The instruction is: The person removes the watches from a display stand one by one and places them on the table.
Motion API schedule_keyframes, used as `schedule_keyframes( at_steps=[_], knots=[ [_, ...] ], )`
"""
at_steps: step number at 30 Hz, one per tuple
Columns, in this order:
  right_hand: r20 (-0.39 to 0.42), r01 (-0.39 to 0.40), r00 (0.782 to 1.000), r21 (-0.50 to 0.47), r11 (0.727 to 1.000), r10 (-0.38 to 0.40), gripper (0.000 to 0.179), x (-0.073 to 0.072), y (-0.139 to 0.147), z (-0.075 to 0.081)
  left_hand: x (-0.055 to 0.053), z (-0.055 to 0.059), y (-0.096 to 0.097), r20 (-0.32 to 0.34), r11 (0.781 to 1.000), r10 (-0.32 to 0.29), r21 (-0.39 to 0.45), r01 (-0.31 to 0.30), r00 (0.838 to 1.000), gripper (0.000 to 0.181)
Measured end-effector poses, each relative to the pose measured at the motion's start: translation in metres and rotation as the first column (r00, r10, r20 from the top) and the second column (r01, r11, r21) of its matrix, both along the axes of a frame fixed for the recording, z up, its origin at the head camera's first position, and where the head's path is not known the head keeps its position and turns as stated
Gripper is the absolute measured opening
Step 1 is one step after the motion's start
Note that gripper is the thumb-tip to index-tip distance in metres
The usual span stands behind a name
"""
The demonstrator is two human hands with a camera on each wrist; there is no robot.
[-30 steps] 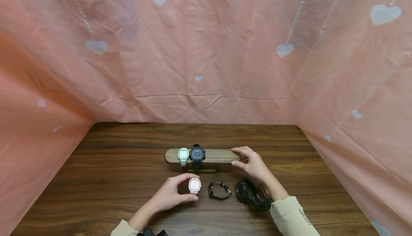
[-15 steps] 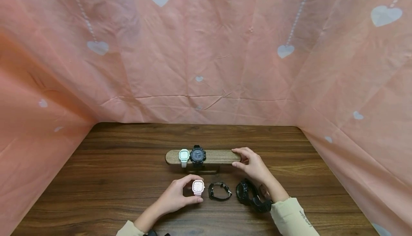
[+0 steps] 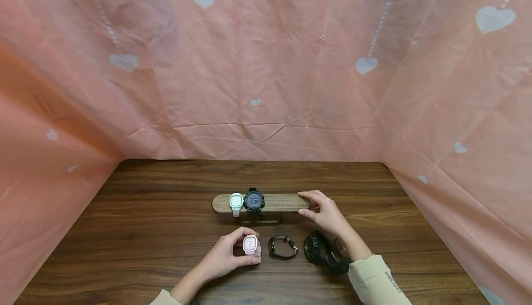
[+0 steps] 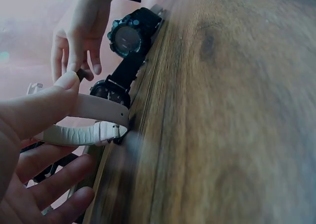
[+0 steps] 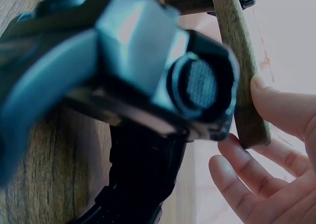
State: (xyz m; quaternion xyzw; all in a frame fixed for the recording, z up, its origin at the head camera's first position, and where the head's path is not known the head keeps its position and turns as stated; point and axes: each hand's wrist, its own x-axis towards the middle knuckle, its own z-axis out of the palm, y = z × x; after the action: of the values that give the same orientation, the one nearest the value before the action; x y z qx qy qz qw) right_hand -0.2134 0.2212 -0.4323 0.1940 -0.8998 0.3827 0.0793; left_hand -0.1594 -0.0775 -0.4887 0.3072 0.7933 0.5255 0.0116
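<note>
L hand (image 3: 222, 256) pinching pink sq-face watch (image 3: 250, 244) over brown wood tabletop (image 3: 124, 231), btwn its L & R edges; slim black looped band (image 3: 272, 247) + chunky black watch (image 3: 311, 249) lie to R. Twd far edge: R hand (image 3: 328, 212) gripping R end of brown wooden bar stand (image 3: 284, 202) w/ mint-green sq watch (image 3: 236, 201), black round-dial watch (image 3: 254, 200).

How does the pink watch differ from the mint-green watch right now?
The pink watch is held in the left hand; the mint-green watch sits on the wooden stand. The pink watch has a pale pink rim, the mint-green watch a pale green one. The pink watch is nearer the person than the mint-green watch. Both have rounded-square faces.
</note>
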Motion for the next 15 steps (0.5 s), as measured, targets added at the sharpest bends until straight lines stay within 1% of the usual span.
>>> schedule_keyframes(
  at_steps=[4, 8, 15],
  knots=[
    [-0.011, -0.001, 1.000, -0.007, 1.000, 0.001, 0.044, 0.000, -0.001, 0.000, 0.001, 0.001, -0.007, -0.053, 1.000, 0.025, -0.018, -0.026, 0.998, 0.049],
    [-0.013, -0.008, 1.000, -0.017, 1.000, 0.007, 0.043, 0.000, -0.001, 0.000, 0.002, 0.000, -0.014, -0.101, 0.997, 0.059, -0.035, -0.062, 0.993, 0.049],
    [-0.011, -0.004, 1.000, -0.020, 1.000, 0.003, 0.043, 0.000, -0.001, -0.001, 0.004, -0.004, -0.024, -0.137, 0.994, 0.079, -0.066, -0.088, 0.987, 0.048]
  ],
)
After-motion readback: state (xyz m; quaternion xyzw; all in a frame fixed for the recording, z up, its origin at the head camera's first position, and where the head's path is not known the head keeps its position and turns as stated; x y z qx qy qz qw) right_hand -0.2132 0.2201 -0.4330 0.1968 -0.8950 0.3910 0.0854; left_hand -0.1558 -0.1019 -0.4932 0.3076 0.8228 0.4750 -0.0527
